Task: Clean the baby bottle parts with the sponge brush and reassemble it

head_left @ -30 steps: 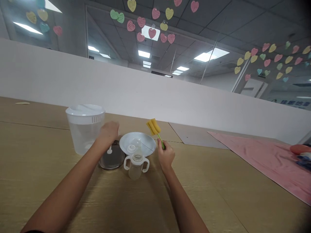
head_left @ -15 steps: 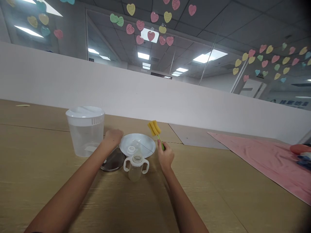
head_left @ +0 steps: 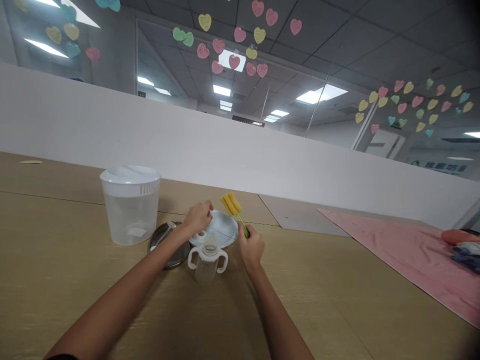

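Wooden table [head_left: 318, 310] — white wall [head_left: 210, 150], heart-shaped notes [head_left: 240, 35] above

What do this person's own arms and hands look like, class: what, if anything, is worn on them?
The left hand and right hand are both ungloved, and no watch or bracelet shows at either wrist. Both forearms are bare as far as they show, except for a dark, curved edge low on the left arm, probably a sleeve.
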Demonstrator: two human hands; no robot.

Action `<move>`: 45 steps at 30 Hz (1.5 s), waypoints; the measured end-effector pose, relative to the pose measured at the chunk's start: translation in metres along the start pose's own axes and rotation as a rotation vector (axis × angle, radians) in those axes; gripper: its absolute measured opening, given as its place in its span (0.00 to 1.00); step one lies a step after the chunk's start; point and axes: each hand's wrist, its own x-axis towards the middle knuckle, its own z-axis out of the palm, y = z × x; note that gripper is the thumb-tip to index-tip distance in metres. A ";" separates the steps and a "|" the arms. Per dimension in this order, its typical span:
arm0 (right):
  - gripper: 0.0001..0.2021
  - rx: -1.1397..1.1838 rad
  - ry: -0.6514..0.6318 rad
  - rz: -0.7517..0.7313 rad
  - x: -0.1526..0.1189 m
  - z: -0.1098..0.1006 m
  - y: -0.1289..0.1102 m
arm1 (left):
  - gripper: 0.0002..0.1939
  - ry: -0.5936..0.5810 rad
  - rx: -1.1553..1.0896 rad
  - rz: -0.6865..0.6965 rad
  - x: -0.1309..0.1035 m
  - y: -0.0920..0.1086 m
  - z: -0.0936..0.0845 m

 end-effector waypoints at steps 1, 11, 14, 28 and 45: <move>0.27 -0.002 -0.003 0.001 0.000 0.000 0.000 | 0.12 0.037 -0.028 0.017 0.000 0.004 -0.008; 0.26 0.095 0.038 -0.182 -0.004 0.001 0.000 | 0.23 0.619 -0.527 0.235 -0.016 0.035 -0.053; 0.25 0.106 0.004 -0.326 -0.007 0.002 -0.002 | 0.28 0.577 -0.634 0.217 -0.015 0.034 -0.053; 0.20 0.060 0.153 -0.468 -0.008 0.002 0.001 | 0.15 0.362 -0.582 0.197 -0.018 0.031 -0.055; 0.23 0.068 0.166 -0.373 -0.012 0.003 0.004 | 0.20 -0.061 -0.521 0.441 -0.033 0.043 -0.062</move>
